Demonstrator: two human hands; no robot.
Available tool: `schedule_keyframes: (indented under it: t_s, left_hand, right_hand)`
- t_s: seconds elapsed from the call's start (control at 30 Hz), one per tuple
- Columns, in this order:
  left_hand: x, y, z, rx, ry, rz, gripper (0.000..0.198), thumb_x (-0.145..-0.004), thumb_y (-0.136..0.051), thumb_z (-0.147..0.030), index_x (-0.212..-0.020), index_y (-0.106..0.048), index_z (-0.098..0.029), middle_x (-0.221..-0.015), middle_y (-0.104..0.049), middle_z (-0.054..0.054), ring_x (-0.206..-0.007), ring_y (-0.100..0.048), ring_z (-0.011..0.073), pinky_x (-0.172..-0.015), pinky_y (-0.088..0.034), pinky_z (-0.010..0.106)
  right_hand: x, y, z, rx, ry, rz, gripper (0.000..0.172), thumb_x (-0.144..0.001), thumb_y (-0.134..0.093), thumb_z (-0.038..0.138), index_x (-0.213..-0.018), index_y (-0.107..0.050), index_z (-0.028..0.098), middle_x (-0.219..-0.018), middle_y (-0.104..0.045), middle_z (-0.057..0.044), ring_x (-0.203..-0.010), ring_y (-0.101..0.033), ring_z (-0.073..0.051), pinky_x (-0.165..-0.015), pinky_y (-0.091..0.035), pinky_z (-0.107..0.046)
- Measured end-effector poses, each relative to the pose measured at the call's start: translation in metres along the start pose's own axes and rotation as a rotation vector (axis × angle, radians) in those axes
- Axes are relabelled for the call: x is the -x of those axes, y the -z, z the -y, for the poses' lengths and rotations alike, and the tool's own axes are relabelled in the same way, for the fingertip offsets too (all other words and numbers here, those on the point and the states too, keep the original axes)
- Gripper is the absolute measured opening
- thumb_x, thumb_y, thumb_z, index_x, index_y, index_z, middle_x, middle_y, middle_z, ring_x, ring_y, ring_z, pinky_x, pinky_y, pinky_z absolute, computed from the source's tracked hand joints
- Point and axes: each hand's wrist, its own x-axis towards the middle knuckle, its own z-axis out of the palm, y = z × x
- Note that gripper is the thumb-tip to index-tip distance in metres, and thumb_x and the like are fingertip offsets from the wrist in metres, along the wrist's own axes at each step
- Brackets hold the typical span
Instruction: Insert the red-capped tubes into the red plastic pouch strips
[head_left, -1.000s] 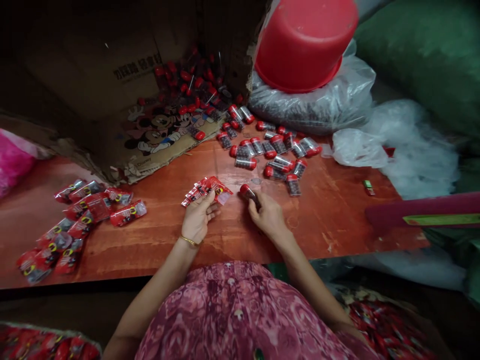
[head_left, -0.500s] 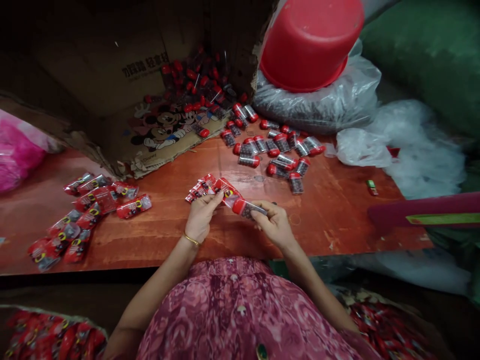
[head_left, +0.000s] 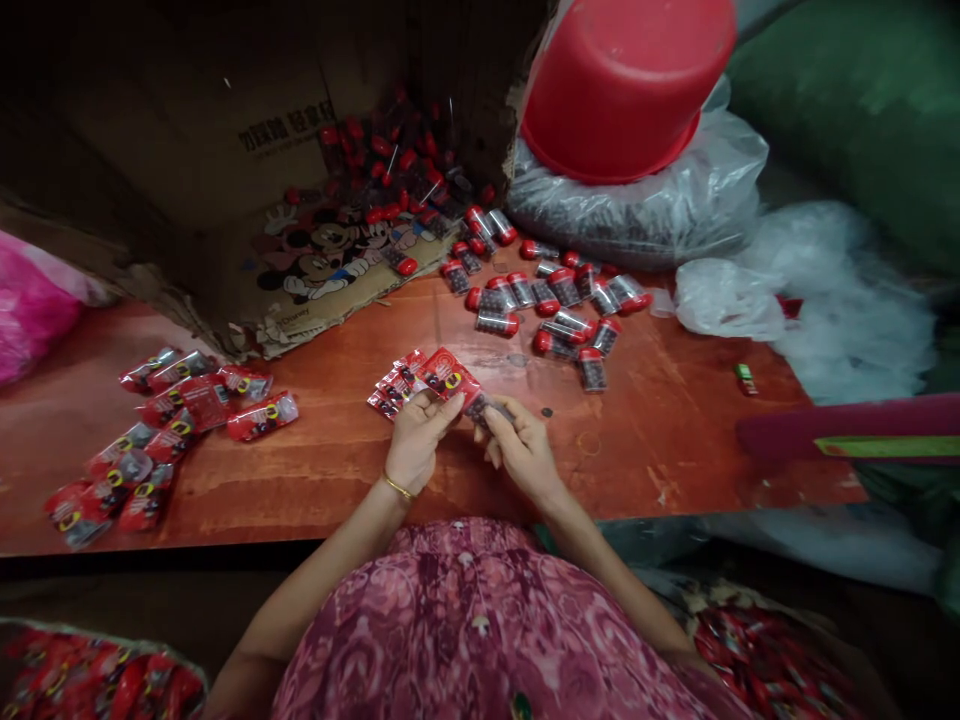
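Note:
My left hand (head_left: 415, 442) pinches a red printed plastic pouch (head_left: 451, 372) just above the table. My right hand (head_left: 525, 450) is closed on a small clear bottle (head_left: 477, 407) with dark contents. The bottle's red-capped end is at the pouch's mouth and appears to be inside it; my fingers partly hide the join. Beyond my left hand lies a small fan of flat red pouches (head_left: 391, 386). Loose red-capped bottles (head_left: 559, 288) are scattered past my hands. Several filled red pouches (head_left: 187, 400) lie in a pile to the left.
A cardboard box (head_left: 330, 318) on its side holds more bottles. A red tub (head_left: 622, 90) rests upside down on a clear sack (head_left: 645, 220) at back right. Thin plastic bags (head_left: 727, 300) lie beside it. Containers of red packets (head_left: 97, 670) stand below the table (head_left: 690, 450).
My right hand has moved left with the bottle, whose red cap has passed into the pouch in my left hand. My left hand has shifted slightly right and down.

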Motion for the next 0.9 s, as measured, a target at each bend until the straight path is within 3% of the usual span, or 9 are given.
schedule_keyframes:
  t_s: [0.2,0.33,0.43,0.57,0.7,0.9]
  left_hand:
    - [-0.005,0.000,0.001,-0.034,-0.037,0.018,0.034,-0.051,-0.080,-0.037,-0.065,-0.060,-0.013,-0.060,-0.061,-0.002,-0.051,-0.051,0.0076,-0.049,-0.040,0.020]
    - [-0.007,0.001,0.000,-0.048,0.003,0.092,0.034,-0.052,-0.078,-0.040,-0.064,-0.058,-0.014,-0.057,-0.058,-0.002,-0.046,-0.048,0.0076,-0.045,-0.038,0.021]
    - [-0.006,0.001,0.001,-0.027,-0.029,0.052,0.036,-0.053,-0.077,-0.043,-0.062,-0.056,-0.015,-0.054,-0.055,-0.003,-0.044,-0.047,0.0069,-0.043,-0.038,0.020]
    - [-0.005,0.004,0.000,-0.114,0.015,0.115,0.033,-0.059,-0.073,-0.044,-0.066,-0.059,-0.015,-0.046,-0.050,-0.005,-0.035,-0.044,0.0083,-0.034,-0.032,0.021]
    - [-0.006,0.011,-0.006,-0.075,-0.008,0.080,0.029,-0.060,-0.075,-0.038,-0.067,-0.062,-0.014,-0.056,-0.060,-0.001,-0.051,-0.055,0.0104,-0.049,-0.043,0.021]
    - [0.000,0.016,-0.008,-0.058,0.096,0.083,0.028,-0.059,-0.077,-0.034,-0.073,-0.064,-0.013,-0.069,-0.069,0.003,-0.068,-0.064,0.0151,-0.061,-0.048,0.022]
  right_hand:
    - [-0.004,-0.012,-0.003,-0.036,-0.014,0.053,0.035,-0.081,-0.048,0.053,-0.092,-0.047,0.020,-0.057,-0.051,0.008,-0.031,-0.037,-0.004,-0.032,-0.032,-0.018]
    - [-0.008,-0.016,-0.007,0.014,0.020,0.059,0.031,-0.083,-0.046,0.051,-0.090,-0.047,0.021,-0.058,-0.049,0.008,-0.035,-0.037,-0.004,-0.036,-0.035,-0.019]
    - [-0.010,-0.019,-0.007,0.082,0.067,0.035,0.027,-0.084,-0.048,0.047,-0.086,-0.048,0.020,-0.060,-0.048,0.007,-0.042,-0.041,-0.005,-0.041,-0.037,-0.019]
    - [-0.012,-0.020,-0.003,-0.115,-0.025,0.114,0.034,-0.079,-0.050,0.055,-0.087,-0.041,0.023,-0.060,-0.048,0.009,-0.037,-0.040,-0.005,-0.040,-0.040,-0.021]
    - [-0.015,-0.012,0.000,-0.134,-0.043,0.228,0.039,-0.075,-0.058,0.051,-0.096,-0.042,0.023,-0.061,-0.055,0.008,-0.043,-0.052,-0.007,-0.048,-0.044,-0.022]
    - [-0.025,-0.023,-0.014,0.026,0.053,0.118,0.035,-0.070,-0.064,0.050,-0.079,-0.046,0.022,-0.057,-0.054,0.007,-0.043,-0.050,-0.009,-0.043,-0.041,-0.021]
